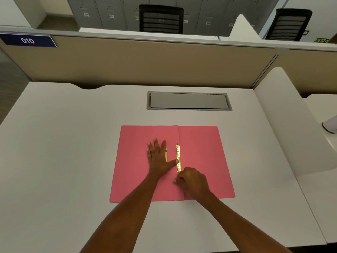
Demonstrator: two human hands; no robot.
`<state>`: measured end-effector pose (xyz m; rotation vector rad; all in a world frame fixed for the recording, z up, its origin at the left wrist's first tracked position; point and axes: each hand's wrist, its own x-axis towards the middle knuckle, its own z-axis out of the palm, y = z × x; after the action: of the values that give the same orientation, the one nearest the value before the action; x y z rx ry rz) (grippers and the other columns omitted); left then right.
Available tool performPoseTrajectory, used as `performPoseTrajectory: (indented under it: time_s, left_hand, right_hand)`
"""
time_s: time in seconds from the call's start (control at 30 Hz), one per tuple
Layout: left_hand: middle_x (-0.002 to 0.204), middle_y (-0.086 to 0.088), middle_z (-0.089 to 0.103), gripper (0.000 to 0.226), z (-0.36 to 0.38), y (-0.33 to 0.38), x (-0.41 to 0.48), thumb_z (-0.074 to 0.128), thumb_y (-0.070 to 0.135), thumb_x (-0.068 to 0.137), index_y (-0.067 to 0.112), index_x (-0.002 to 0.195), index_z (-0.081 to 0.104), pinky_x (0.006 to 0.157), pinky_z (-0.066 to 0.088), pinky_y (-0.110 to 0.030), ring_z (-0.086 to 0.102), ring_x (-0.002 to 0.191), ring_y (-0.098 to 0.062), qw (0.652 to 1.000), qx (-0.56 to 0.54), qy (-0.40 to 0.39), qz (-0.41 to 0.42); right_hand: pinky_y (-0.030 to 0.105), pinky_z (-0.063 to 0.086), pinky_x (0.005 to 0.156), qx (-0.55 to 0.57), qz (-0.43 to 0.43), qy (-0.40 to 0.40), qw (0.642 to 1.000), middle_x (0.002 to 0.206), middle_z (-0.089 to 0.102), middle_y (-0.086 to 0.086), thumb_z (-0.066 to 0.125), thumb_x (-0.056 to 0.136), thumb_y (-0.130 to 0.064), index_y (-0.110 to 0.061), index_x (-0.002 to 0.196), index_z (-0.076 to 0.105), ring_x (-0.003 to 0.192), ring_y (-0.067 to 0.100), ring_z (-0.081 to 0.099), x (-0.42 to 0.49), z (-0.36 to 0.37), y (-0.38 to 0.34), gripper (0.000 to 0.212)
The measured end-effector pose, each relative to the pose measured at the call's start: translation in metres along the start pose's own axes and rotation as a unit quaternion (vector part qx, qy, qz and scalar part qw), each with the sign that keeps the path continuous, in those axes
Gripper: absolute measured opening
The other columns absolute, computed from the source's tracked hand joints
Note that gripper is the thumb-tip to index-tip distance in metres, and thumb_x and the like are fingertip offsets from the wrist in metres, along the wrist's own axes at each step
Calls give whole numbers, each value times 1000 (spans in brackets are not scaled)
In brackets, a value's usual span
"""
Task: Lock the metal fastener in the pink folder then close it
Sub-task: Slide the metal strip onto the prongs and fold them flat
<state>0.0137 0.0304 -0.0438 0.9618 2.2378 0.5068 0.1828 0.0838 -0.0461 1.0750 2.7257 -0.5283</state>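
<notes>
The left hand is lying flat and wide open on the left leaf of the pink folder, fingers spread and pointing away, its thumb stretching right until the tip is touching the metal fastener. That gold strip is running along the folder's centre fold, just right of this hand; a second, thinner gold strip is lying beside the index finger. Just below the fastener's near end, the right hand is curling into a narrow, knuckles-up fist on the fold; whether its fingertips are pinching anything cannot be told. The folder is lying open under both hands on the white desk. Beyond the hands, a grey cable hatch is sitting in the desk.
</notes>
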Motion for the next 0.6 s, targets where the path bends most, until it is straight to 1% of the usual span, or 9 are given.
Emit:
performPoseTrajectory:
  time_s: [0.03,0.1,0.2,0.3,0.33,0.4,0.47,0.53,0.6]
  left_hand:
    - [179,-13,-27,111,0,1,0,71,57,97,24,175,0,137,-10,-58,-30,165,-42,1000,-3,0,2]
    - [179,-13,-27,111,0,0,0,71,57,97,24,175,0,137,-10,-58,-30,165,-41,1000,-8,1,3]
    - [180,-12,-26,110,0,0,-1,70,59,97,24,175,1,137,-11,-58,-29,165,-40,1000,-12,5,0]
    - [180,-12,-25,107,2,0,-2,69,58,98,24,175,2,137,-11,-58,-29,166,-40,1000,-13,9,0]
    - [180,-12,-25,106,3,0,-2,68,57,99,24,175,2,137,-10,-58,-29,166,-40,1000,-14,11,0]
    - [180,-11,-25,105,5,0,-3,68,58,99,25,175,3,137,-10,-58,-28,166,-40,1000,-14,13,2]
    - [180,-11,-24,106,6,-2,-3,67,61,98,26,175,3,137,-9,-58,-28,166,-40,1000,-8,17,4]
    - [181,-11,-24,108,7,-3,-2,68,63,96,26,175,4,137,-9,-58,-28,166,-40,1000,-5,18,7]
    - [181,-11,-24,108,8,-4,-1,69,64,95,28,175,5,137,-9,-58,-28,166,-41,1000,-2,21,9]
  right_hand:
    - [32,49,69,9,9,0,1000,90,66,-1,61,101,-57,-21,93,80,83,20,64,1,-2,1,42]
    - [32,44,65,13,16,19,1000,87,63,-1,58,102,-56,-19,89,77,80,19,62,6,-5,0,43]
    - [35,56,70,-10,-17,71,997,110,69,3,62,105,-28,-22,118,76,98,25,70,18,-16,-3,20]
    - [44,66,73,-51,-82,77,992,149,59,12,70,96,-9,-21,143,64,119,33,67,36,-33,-6,49]
    - [47,67,74,-73,-105,79,989,158,53,16,73,93,-4,-19,147,62,124,36,66,44,-39,-5,57]
    - [48,67,80,-123,-134,77,980,164,48,17,72,91,4,-15,150,59,130,38,64,60,-52,-2,63]
    - [44,64,87,-158,-149,63,974,157,57,11,63,97,3,-17,148,61,130,33,63,73,-64,1,54]
    - [40,61,84,-172,-154,47,972,131,70,6,59,101,0,-19,136,69,118,30,68,83,-72,5,41]
    - [38,59,81,-179,-147,38,972,115,73,6,59,102,-3,-19,126,75,108,28,70,90,-78,7,33]
